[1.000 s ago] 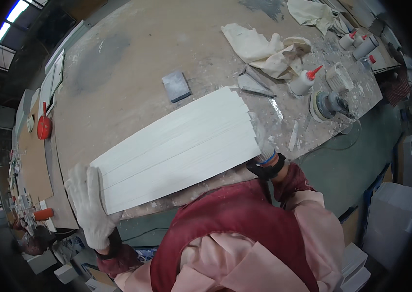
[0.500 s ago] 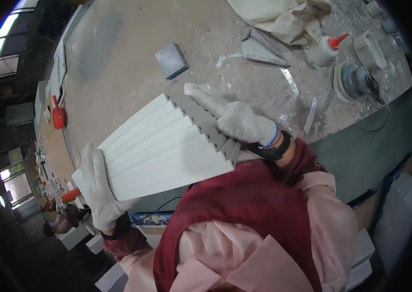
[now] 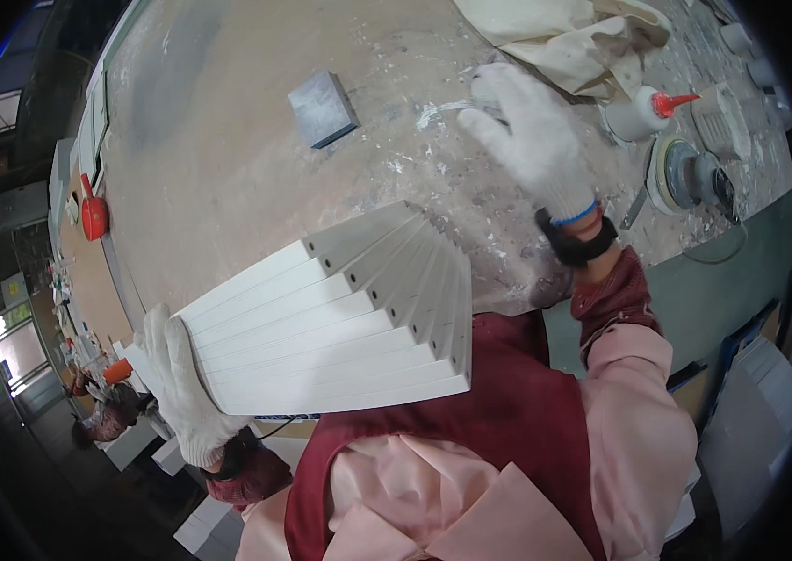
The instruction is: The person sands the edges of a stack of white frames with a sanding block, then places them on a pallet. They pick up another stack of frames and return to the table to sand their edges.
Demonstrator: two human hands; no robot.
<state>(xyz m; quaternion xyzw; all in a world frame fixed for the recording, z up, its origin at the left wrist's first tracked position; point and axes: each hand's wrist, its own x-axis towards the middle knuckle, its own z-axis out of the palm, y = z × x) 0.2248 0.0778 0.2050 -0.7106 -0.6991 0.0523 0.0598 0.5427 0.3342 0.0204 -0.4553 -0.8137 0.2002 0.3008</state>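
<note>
A fanned stack of white boards (image 3: pixel 312 327) slants across the front of the table, with a row of small dark holes along its right end. My left hand (image 3: pixel 176 379), in a white knitted glove, is closed round the stack's left end; its fingers lie on the top board. At the upper right my right hand (image 3: pixel 532 136), gloved too, is off the boards and over the tabletop. Its thumb is apart from the fingers, and it seems to hold nothing, though what lies under the palm is hidden. The fingertips are close to a crumpled cream cloth (image 3: pixel 574 33).
A grey block (image 3: pixel 323 109) lies on the stained table (image 3: pixel 228 168). To the right are a white squeeze bottle (image 3: pixel 633 114) with a red tip, a round sander (image 3: pixel 686 173) and a ribbed cup (image 3: pixel 721 122). A red tool (image 3: pixel 94 215) is at the left edge. Another person (image 3: pixel 111 411) is at lower left.
My right hand has left the boards' right end and moved up and right, covering the grey wedge-shaped piece below the cloth. The boards, still in my left hand, are fanned wider.
</note>
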